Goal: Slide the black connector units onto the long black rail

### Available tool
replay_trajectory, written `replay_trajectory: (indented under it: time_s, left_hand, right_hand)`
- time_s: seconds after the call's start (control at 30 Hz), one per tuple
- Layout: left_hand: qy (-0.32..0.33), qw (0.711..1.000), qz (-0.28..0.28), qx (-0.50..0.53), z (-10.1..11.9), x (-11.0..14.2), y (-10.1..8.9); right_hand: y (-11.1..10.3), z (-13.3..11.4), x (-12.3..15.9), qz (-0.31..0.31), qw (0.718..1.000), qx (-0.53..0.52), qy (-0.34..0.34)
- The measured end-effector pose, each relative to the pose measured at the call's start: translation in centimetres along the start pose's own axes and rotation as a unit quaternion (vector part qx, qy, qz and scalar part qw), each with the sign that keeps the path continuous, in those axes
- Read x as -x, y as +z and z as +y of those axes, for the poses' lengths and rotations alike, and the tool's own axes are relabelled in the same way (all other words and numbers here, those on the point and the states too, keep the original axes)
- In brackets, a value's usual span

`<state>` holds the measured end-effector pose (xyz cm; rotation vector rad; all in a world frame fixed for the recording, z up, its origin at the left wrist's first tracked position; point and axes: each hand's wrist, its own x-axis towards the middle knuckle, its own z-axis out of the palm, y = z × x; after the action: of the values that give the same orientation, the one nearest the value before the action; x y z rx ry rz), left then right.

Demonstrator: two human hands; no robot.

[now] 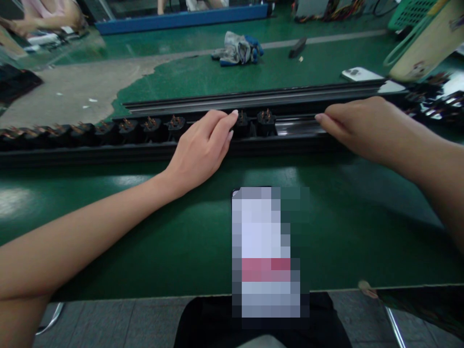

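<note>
A long black rail (145,154) runs across the table, and a row of black sockets with copper-coloured pins (126,126) sits in its channel. My left hand (203,147) reaches over the rail, fingers bent and closed around a black socket (242,126), which is partly hidden. Just right of it stands another black socket (266,122), untouched. Farther right, the channel shows a bare shiny strip (297,125). My right hand (358,123) is at that end of the rail with thumb and fingers drawn together; what they grip is hidden.
Behind lies a second black rail (224,102). Grey-blue gloves (239,49), a small black block (297,48) and a white phone (360,74) rest farther back. A pixelated phone-like object (266,241) lies near the front edge. A person's arm (54,21) shows at upper left.
</note>
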<state>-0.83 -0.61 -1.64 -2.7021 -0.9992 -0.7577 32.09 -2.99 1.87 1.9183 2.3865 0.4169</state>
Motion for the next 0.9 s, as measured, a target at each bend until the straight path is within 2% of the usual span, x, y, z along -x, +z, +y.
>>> replay_trajectory:
  time_s: [0.37, 0.67, 0.9]
  left_hand:
    - [0.003, 1.0, -0.005, -0.008, 0.02, -0.12, -0.02]
    - [0.011, 1.0, -0.015, 0.0, 0.18, -0.16, -0.1]
    - [0.015, 1.0, -0.024, 0.004, 0.43, -0.23, -0.36]
  right_hand:
    - [-0.19, -0.06, -0.07, -0.016, 0.999, 0.032, -0.003]
    - [0.04, 0.09, -0.02, -0.001, 1.0, 0.019, -0.002]
    - [-0.28, -0.01, -0.08, -0.017, 1.0, 0.013, 0.001]
